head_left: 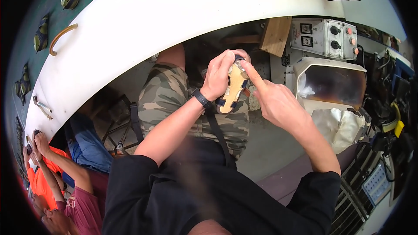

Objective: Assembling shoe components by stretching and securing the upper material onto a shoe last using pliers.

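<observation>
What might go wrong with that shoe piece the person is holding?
Held over the camouflage trousers rather than on the white table, the shoe piece might drop if the left hand slips. The right hand reaches the same end, so the two hands could get in each other's way.

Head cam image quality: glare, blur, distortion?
Head view: white table nearly washed out, front edge looks bowed; picture corners black; blurred streak across the black shirt; tan-soled shoe piece reasonably sharp.
</observation>
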`<state>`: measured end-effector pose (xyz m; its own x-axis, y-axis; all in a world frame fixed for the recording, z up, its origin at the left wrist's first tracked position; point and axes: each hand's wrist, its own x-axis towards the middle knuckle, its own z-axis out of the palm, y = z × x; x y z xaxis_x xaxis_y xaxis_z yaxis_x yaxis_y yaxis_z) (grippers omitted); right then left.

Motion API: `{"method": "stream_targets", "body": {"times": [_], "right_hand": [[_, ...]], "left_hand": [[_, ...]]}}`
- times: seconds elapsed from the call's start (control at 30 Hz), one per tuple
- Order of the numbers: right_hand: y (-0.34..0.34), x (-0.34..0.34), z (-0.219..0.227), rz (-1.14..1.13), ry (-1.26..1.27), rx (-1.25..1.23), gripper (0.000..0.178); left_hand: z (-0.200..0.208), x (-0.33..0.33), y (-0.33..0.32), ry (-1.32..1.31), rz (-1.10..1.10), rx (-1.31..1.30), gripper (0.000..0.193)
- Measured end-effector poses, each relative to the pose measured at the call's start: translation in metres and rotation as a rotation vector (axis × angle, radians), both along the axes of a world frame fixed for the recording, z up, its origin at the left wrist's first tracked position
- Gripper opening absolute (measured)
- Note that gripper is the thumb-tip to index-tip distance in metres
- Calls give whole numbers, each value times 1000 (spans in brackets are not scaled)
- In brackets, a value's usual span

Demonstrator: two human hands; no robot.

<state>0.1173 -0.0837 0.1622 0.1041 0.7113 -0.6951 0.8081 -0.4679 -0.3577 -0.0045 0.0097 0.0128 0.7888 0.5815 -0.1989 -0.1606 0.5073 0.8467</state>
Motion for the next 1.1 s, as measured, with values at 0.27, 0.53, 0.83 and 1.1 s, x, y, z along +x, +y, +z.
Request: {"method": "stream_targets", "body": {"times": [0.27, 0.53, 0.83, 1.1], "right_hand": [[-16, -7, -15, -323, 184, 111, 76], [-16, -13, -10, -391, 224, 129, 76], [1, -2, -3, -76, 54, -8, 81], [30, 12, 43, -414, 286, 206, 75]], "left_hand": [[-1, -1, -2, 38, 71, 90, 36], [0, 1, -5, 0, 120, 119, 38], [-7, 5, -8, 56, 160, 85, 38], [-3, -5, 3, -10, 117, 10, 38]]}}
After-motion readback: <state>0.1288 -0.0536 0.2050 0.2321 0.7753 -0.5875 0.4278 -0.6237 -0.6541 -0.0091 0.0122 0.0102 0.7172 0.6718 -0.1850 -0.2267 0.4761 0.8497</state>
